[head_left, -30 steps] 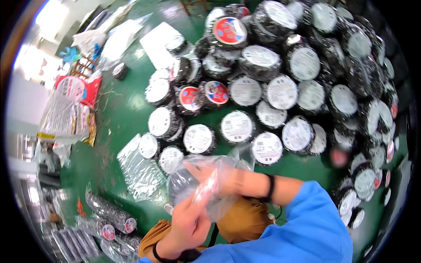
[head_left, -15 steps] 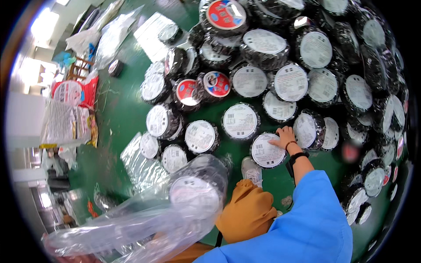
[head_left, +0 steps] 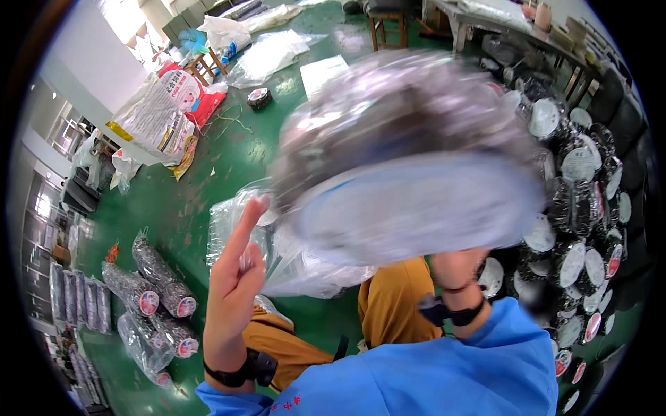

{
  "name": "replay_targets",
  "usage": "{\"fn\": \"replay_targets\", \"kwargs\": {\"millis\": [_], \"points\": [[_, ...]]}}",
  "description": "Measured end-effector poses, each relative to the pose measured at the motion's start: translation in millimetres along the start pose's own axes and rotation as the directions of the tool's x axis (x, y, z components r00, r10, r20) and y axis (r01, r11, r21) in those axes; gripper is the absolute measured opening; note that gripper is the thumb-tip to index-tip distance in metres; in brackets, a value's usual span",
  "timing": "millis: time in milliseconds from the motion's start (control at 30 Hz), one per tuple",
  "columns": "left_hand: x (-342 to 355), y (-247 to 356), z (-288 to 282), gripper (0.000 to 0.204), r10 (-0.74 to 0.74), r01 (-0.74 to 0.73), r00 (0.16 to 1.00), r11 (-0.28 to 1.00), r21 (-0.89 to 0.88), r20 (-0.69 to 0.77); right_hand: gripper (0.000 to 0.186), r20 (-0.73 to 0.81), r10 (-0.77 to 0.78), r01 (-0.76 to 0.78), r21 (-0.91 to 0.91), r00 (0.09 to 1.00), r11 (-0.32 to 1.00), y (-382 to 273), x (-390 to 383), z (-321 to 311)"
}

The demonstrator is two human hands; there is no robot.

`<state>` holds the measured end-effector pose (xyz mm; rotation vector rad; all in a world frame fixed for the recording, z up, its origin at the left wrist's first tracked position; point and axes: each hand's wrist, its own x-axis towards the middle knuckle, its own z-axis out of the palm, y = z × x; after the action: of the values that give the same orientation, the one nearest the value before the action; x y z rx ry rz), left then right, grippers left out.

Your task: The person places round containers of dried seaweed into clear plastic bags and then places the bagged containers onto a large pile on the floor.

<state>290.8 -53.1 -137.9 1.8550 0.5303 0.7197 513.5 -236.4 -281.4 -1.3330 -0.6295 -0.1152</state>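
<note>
Close in front of me, and smeared by motion, is a large round package (head_left: 409, 204) in dark, glossy plastic with a white label on its flat face. My right hand (head_left: 459, 268) is at its lower right edge, holding it up; the fingers are hidden behind it. Beside its left edge rises my left hand (head_left: 234, 277), index finger stretched upward and fingers apart; no firm grip shows. A clear plastic bag (head_left: 316, 274) lies behind and below the package, near my knees, partly covered by it.
Many similar round packages (head_left: 579, 165) are heaped on the right. Long clear bags (head_left: 163, 274) filled with dark packages lie at lower left. A red and white sack (head_left: 156, 128) stands at far left. One loose package (head_left: 259, 98) sits beyond. A table (head_left: 513, 26) stands behind.
My right hand has left the floor packages and now raises one close before me. The filled clear bag is lower and partly hidden. My left hand has come into view; my view has shifted left.
</note>
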Motion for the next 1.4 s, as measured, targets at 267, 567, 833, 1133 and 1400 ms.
{"fn": "replay_targets", "kwargs": {"millis": [267,567,833,1133,1400], "points": [[-38,10,51,0.062,0.263,-0.316,0.941,0.909,0.271,0.215,0.033,0.991,0.0,0.648,-0.089,0.136,0.756,-54,2,91],[-16,7,10,0.062,0.183,-0.154,0.948,0.979,0.13,-0.26,0.046,0.381,0.335,-0.463,0.32,0.862,0.826,79,78,1],[23,10,8,0.058,0.236,-0.06,0.931,0.853,0.519,-0.28,0.121,-0.552,0.804,-0.668,0.515,0.22,0.537,424,150,-74],[58,42,57,0.066,0.002,0.022,0.997,0.947,0.32,-0.076,0.068,0.0,0.411,-0.325,0.611,0.912,0.722,78,64,-23],[10,48,65,0.062,0.297,-0.295,0.95,0.742,0.602,0.1,0.06,0.827,-0.489,0.74,0.14,0.277,0.657,-58,73,43]]}}
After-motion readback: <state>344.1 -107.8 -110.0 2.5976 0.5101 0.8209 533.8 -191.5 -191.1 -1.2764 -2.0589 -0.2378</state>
